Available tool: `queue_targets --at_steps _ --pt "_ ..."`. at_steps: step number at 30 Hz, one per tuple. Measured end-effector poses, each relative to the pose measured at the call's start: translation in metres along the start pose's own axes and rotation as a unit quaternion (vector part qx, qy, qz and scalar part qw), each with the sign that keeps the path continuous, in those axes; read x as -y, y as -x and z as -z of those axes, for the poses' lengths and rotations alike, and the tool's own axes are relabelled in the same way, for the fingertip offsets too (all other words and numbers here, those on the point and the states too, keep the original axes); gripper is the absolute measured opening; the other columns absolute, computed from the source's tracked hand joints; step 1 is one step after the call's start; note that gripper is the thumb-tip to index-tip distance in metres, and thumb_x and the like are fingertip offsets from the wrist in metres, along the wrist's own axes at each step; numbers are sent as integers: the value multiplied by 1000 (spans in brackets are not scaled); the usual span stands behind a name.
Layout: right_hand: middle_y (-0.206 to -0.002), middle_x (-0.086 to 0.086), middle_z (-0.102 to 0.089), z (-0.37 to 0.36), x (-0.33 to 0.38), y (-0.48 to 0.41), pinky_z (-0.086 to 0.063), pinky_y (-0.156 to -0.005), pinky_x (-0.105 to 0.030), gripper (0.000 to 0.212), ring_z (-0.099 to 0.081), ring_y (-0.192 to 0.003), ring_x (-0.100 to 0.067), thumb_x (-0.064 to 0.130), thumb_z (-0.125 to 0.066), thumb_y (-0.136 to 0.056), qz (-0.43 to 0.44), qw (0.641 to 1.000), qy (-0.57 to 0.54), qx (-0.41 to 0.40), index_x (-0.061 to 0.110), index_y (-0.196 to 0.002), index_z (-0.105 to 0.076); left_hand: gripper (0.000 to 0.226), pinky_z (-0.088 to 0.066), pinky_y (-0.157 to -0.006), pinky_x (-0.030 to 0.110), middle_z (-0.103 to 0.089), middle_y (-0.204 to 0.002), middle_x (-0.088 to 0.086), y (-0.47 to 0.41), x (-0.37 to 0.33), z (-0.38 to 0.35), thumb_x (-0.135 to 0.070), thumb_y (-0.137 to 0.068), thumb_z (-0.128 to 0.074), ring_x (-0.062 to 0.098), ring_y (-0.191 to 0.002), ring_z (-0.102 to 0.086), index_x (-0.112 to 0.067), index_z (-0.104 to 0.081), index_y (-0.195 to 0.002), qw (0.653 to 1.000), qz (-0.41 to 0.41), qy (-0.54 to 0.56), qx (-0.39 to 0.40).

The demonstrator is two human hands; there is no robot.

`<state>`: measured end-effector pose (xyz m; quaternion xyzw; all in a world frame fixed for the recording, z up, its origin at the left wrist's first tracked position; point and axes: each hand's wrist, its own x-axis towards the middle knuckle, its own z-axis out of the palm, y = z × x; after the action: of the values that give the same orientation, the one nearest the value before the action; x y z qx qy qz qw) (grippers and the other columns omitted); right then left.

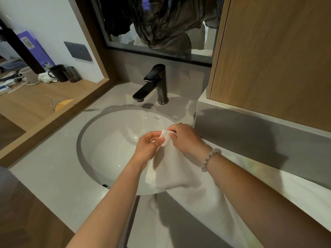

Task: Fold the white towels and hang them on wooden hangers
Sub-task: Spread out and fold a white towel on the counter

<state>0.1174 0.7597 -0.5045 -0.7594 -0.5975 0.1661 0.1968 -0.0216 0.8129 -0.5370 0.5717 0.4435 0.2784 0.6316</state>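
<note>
**Corners meet over the basin**

Nearest the camera, white cloth [202, 208] lies over the counter's near edge and runs along the right ledge. I cannot tell whether it is a second towel or the trailing part of the held one.

Just beyond it, the white towel [170, 172] hangs in a doubled flap over the near right side of the sink basin [107, 151]. The left hand [149, 144] and right hand [186, 137] are close together at the towel's top, each pinching a corner between thumb and fingertips. A pale bead bracelet [209, 158] sits on the right wrist.

The step appears to be matching corners for a fold. To do it well, line the two corners up flush before tightening the pinch. Then lift until the flap hangs straight and clear of the basin, and check that the side edges run parallel.

Farther back stands a black faucet [155, 85]. A wooden hanger [63, 103] lies on the shelf to the far left, well apart from the hands.

A small dark maker's mark [156, 118] on the basin's far wall is too small to read. The purple box [34, 45] at far left carries a code patch, with no legible words.
</note>
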Motion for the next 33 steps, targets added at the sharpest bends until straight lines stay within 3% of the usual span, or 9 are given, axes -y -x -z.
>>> queue_targets --at_steps 2,6,9,11,14,19,21,27,33 --pt "-116 -5 -65 2 1 -2 -46 -91 -36 25 -57 -107 -28 19 -49 -95 -8 1000 -13 -9 17 -114 -64 22 -46 -64 20 -68 -92 7 8 -5 4 -17 -89 -63 9 -71 -62 -13 -61 -111 999 14 -30 3" --pt "-110 -10 -65 -1 2 -5 -44 -86 -31 20 -57 -103 -29 14 -50 -95 -17 992 -99 -69 12 -107 -66 48 -48 -89 28 -66 -106 -4 33 -4 27 -49 -76 -66 10 -98 -63 -22 -53 -115 975 125 -137 124" --pt "-107 -11 -64 4 1 -9 -43 -85 -32 19 -55 -102 -29 15 -49 -95 -35 989 -118 -80 12 -106 -64 55 -50 -89 24 -67 -105 -5 51 4 43 -36 -69 -77 7 -97 -65 -27 -47 -115 969 132 -121 173" --pt "-109 -10 -63 10 1 -13 -46 -87 -35 19 -56 -103 -30 17 -47 -96 -44 990 -105 -81 15 -108 -63 66 -50 -91 25 -67 -111 -1 59 8 53 -28 -63 -80 11 -98 -66 -27 -41 -117 975 114 -99 165" --pt "-116 -8 -63 15 5 -16 -44 -90 -31 22 -56 -107 -28 17 -47 -97 -61 992 -84 -76 15 -114 -61 51 -48 -91 23 -66 -108 4 71 7 59 -14 -73 -75 14 -94 -67 -15 -50 -117 974 73 -139 166" --pt "-113 -8 -66 14 8 -11 -43 -89 -29 21 -58 -104 -27 15 -50 -96 -69 987 -85 -114 11 -111 -65 13 -45 -91 20 -68 -67 -14 88 5 60 -6 -86 -66 1 -79 -66 -14 -68 -95 980 19 -162 113" --pt "-109 -9 -68 13 11 -8 -45 -91 -31 20 -60 -102 -28 13 -51 -95 -67 986 -90 -120 10 -106 -68 7 -46 -87 17 -70 -66 -11 94 4 64 -9 -85 -67 -1 -74 -64 -15 -70 -86 982 -4 -170 83" --pt "-107 -5 -69 9 29 1 -42 -77 -25 22 -60 -95 -24 15 -52 -95 -67 992 -64 -83 14 -106 -71 15 -47 -75 16 -69 -69 -7 121 0 81 -12 -86 -66 7 -71 -63 -11 -70 -71 988 -19 -147 39" --pt "-104 -11 -69 -13 46 17 -52 -89 -39 20 -63 -97 -32 17 -59 -90 -74 992 -100 16 4 -96 -73 23 -49 -60 17 -60 -60 9 158 11 97 -19 -76 -75 11 -53 -56 0 -64 -67 997 76 -17 23"
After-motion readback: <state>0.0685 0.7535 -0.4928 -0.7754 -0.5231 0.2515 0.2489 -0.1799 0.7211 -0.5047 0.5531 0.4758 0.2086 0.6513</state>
